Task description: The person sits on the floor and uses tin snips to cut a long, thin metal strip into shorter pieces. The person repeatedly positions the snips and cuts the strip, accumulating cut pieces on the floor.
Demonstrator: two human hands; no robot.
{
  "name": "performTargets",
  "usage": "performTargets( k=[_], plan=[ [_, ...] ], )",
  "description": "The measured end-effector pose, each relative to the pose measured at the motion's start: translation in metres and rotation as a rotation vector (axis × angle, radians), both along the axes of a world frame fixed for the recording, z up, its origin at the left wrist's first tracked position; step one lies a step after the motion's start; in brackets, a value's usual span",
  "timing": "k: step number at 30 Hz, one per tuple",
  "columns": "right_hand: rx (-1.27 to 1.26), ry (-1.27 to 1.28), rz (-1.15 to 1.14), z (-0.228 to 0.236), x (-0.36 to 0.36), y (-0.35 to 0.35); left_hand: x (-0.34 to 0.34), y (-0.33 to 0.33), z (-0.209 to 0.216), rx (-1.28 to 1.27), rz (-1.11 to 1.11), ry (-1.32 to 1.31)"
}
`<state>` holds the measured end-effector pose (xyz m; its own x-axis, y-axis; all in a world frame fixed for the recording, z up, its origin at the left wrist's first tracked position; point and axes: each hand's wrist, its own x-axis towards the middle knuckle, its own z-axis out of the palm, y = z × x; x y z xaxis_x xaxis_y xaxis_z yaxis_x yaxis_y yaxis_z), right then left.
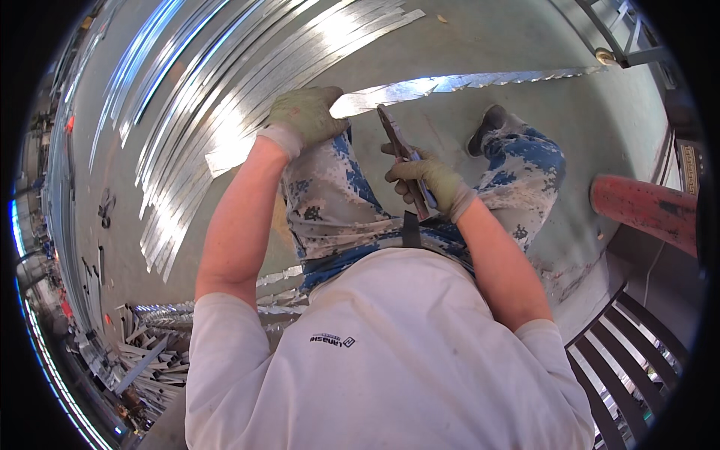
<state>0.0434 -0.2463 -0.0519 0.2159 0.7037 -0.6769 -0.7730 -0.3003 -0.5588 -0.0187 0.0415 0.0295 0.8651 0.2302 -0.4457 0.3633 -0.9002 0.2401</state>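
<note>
gripping near end of long shiny metal strip (442,85) with gloved left hand (305,116), fingers curled around it, just over the left knee. clutching plier-like tool (397,139) in gloved right hand (433,180), fingers wrapped around the handles, dark nose pointing up and slightly left toward the strip. hard to tell whether tool tip touches the strip or sits just short of it. held out from left hand toward upper right of view, thinning with distance, notched along the lower edge: same strip.

wearing white shirt (435,345) and blue-grey camouflage trousers (322,199), legs spread, dark shoe (489,124) flat out on greenish floor (465,45). lying on the floor at upper left, side by side in a wide fan: many flat metal strips (292,67). near left hip: more notched strips (277,301). heaped at lower left: metal offcuts (154,364).

over at right: red cylinder (641,210), worn paint, well apart from the right hand. below that, dark slatted frame (619,356). at upper right, metal frame (646,56) with small wheel (604,56).
</note>
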Motion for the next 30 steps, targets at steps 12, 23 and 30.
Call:
performTargets(
  k=[12,23,30],
  plan=[
    [-0.266,-0.359,0.084,-0.008,-0.014,0.019,-0.003,0.010,-0.010,-0.024,0.005,-0.055],
    [-0.777,-1.475,0.543,-0.013,-0.001,0.025,0.022,0.022,-0.022,-0.039,-0.050,-0.005],
    [-0.889,-1.772,0.659,0.056,0.015,0.037,0.041,0.021,-0.014,-0.075,-0.098,0.022]
  ],
)
